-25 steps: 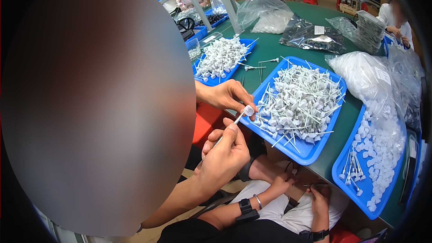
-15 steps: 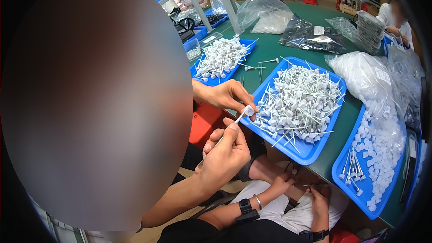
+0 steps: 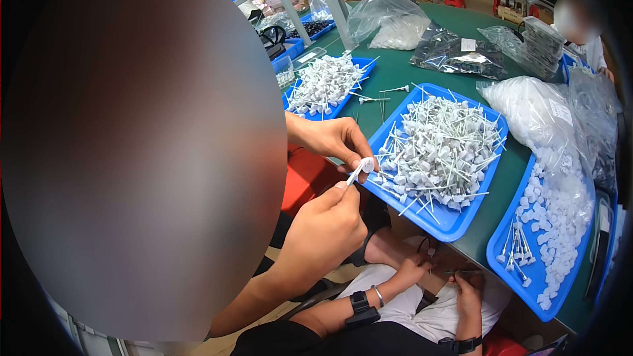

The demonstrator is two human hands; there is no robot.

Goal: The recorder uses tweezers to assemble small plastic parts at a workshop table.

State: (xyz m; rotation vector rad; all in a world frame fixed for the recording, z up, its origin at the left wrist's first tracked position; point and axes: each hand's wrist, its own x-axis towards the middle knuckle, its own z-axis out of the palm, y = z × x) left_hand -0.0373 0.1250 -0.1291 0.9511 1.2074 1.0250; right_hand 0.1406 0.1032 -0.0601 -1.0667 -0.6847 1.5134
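I see my left hand [image 3: 414,269] closed on a small part [image 3: 431,251] below the worktop's [image 3: 501,201] near edge — low over the lap [image 3: 410,316], presumably for steadiness — right hand [image 3: 469,290] gripping a thin rod [image 3: 469,271].

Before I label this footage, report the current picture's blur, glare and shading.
Head view: a large smooth blur hides most of the left side; head view: bright glints streak the dark silvery bag; head view: left hand and right hand look dimmer than the green table; head view: corners fall to black.
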